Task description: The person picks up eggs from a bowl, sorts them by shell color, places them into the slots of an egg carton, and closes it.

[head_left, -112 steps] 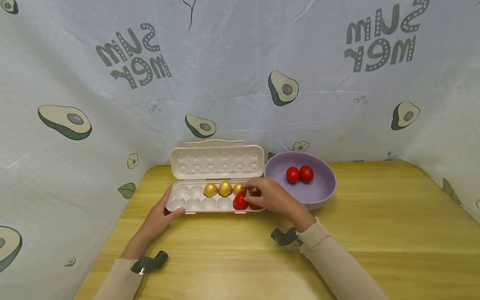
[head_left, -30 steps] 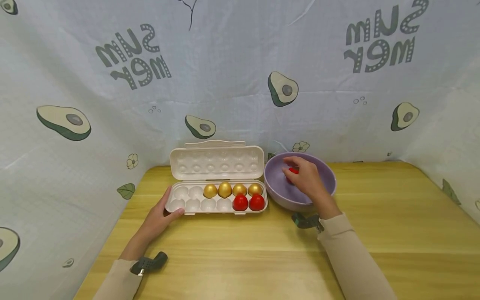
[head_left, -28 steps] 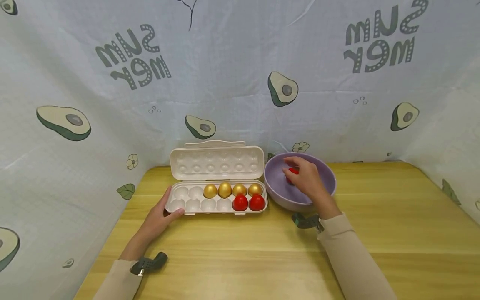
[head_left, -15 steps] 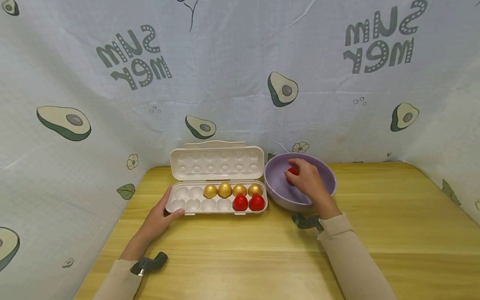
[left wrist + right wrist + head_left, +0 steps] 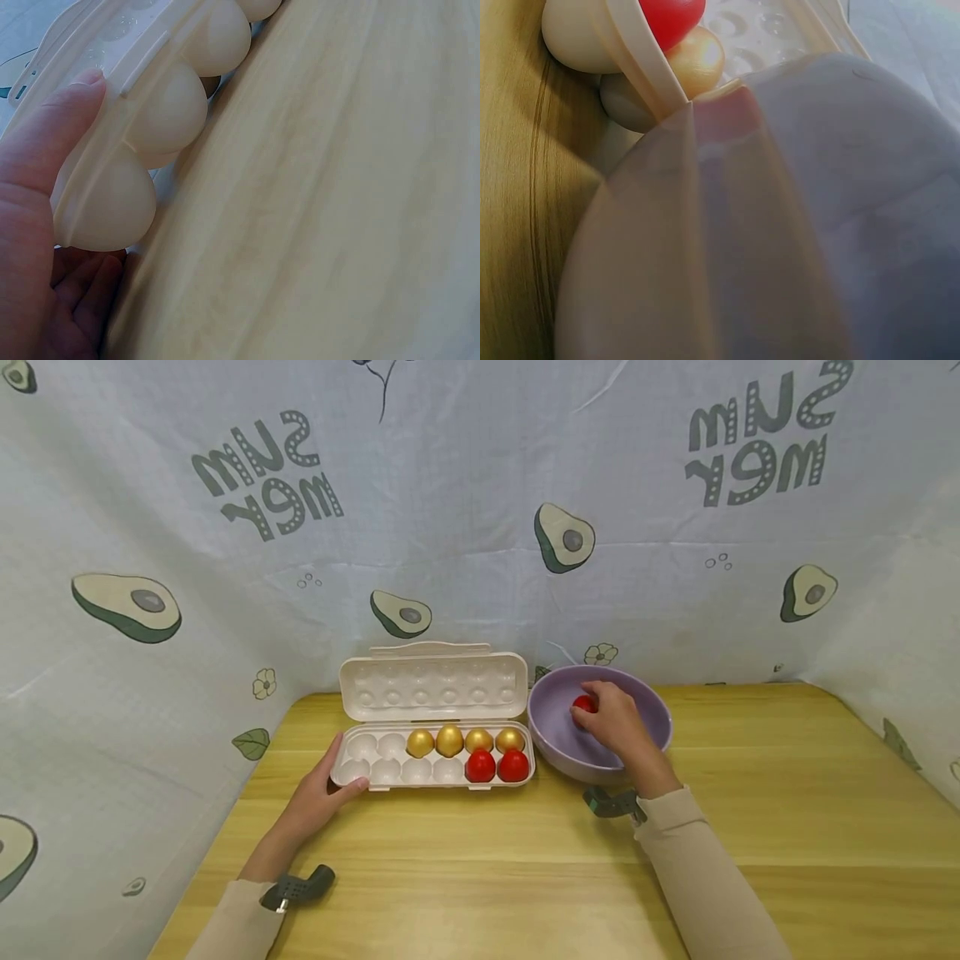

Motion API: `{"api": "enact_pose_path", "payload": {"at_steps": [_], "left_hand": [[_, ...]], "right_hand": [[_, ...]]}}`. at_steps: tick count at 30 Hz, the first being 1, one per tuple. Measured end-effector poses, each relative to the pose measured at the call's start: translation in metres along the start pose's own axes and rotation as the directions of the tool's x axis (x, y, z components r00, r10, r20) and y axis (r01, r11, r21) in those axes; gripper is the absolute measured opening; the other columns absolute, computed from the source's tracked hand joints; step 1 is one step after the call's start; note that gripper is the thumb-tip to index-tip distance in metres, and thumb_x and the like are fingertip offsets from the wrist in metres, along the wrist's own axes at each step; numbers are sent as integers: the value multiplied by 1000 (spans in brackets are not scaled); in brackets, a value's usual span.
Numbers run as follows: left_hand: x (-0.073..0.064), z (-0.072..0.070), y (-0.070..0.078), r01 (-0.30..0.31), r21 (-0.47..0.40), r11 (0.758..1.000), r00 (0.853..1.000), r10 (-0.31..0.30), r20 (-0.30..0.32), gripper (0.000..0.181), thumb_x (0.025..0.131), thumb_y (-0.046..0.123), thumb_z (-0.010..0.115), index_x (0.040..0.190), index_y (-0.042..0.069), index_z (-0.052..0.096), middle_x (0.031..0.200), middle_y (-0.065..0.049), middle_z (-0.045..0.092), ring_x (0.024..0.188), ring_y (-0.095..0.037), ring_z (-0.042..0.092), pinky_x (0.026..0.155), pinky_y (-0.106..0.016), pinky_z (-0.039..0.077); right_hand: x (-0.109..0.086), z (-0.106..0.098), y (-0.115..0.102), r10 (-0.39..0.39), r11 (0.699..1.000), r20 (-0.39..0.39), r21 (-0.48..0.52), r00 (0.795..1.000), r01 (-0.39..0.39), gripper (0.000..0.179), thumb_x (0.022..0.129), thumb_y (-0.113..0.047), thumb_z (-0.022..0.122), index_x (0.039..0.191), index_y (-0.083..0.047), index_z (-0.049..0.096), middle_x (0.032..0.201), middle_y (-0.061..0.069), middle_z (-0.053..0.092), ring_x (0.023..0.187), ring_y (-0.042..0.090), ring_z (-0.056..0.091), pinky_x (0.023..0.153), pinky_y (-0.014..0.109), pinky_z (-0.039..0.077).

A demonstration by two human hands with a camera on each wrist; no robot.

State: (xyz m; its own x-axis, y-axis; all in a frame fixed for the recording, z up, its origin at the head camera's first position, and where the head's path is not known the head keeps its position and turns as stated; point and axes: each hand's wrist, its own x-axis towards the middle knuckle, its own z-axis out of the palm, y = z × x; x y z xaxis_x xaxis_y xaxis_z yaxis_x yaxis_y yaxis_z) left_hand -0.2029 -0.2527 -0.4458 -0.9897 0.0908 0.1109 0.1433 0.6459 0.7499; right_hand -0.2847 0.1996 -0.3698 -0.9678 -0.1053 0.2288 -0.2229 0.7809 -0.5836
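Observation:
A cream egg carton [image 5: 432, 725] lies with its lid up. My left hand [image 5: 318, 793] grips its left end. In the left wrist view the left thumb [image 5: 75, 109] lies over the rim, fingers curled beneath. Several gold eggs [image 5: 450, 741] fill the right part of the back row. Two red eggs [image 5: 497, 766] sit at the right of the front row. My right hand [image 5: 613, 714] reaches into the purple bowl [image 5: 555, 747], thumb and fingers curled about a red egg [image 5: 582, 703]. The hand covers the place where a second egg lay in the bowl.
Several bare cups [image 5: 386, 768] show in the carton's left part. The bowl stands close against the carton's right end on the wooden table [image 5: 465, 877]. A patterned cloth [image 5: 465, 527] hangs right behind both.
My right hand has left the carton's front-row red egg and moved right into the bowl. There its thumb and fingers have drawn in around an egg. My left hand has stayed put.

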Motion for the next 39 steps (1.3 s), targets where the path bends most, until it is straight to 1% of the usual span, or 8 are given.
{"api": "enact_pose_path", "payload": {"at_steps": [11,17,22,28,34,39], "left_hand": [[0,-1,2,-1,-8,1000,1000,1,-4,94,89,42,67,156,12,8,157,-21,18,142,-41,21,112,-59,20],[-1,0,1,-7,-2,1000,1000,7,-16,94,89,42,68,156,13,9,157,-21,20,142,-42,22,112,-59,21],[-1,1,0,-4,0,1000,1000,4,-15,94,89,41,68,156,12,9,157,-21,19,142,-42,21,112,-60,20],[-2,1,2,8,-10,1000,1000,-8,-5,94,89,42,67,156,13,8,158,-20,18,142,-42,20,112,-60,19],[-1,0,4,17,-4,1000,1000,-17,3,95,89,43,67,156,13,8,158,-20,17,142,-42,20,112,-59,19],[-2,-2,5,28,-10,1000,1000,-28,10,95,89,43,67,156,13,8,158,-20,17,142,-42,20,112,-59,19]], "right_hand": [[1,0,0,9,1000,23,-6,1000,-9,49,88,-14,67,128,11,54,123,31,55,104,39,52,96,51,46],[0,1,1,43,998,78,36,996,-46,53,89,-16,68,133,9,50,126,28,55,106,38,53,97,51,46],[0,3,1,32,998,89,54,996,-36,53,89,-17,69,132,9,51,123,27,58,105,37,55,98,50,46],[0,3,2,23,998,102,50,994,-28,53,88,-16,70,130,10,52,121,27,59,105,37,56,98,50,45],[0,1,0,26,999,147,37,989,-32,54,88,-16,70,130,11,51,121,28,59,106,38,56,99,51,44],[1,0,-1,25,999,178,32,984,-31,52,88,-17,71,128,11,53,118,27,60,103,37,56,98,51,45]]}}
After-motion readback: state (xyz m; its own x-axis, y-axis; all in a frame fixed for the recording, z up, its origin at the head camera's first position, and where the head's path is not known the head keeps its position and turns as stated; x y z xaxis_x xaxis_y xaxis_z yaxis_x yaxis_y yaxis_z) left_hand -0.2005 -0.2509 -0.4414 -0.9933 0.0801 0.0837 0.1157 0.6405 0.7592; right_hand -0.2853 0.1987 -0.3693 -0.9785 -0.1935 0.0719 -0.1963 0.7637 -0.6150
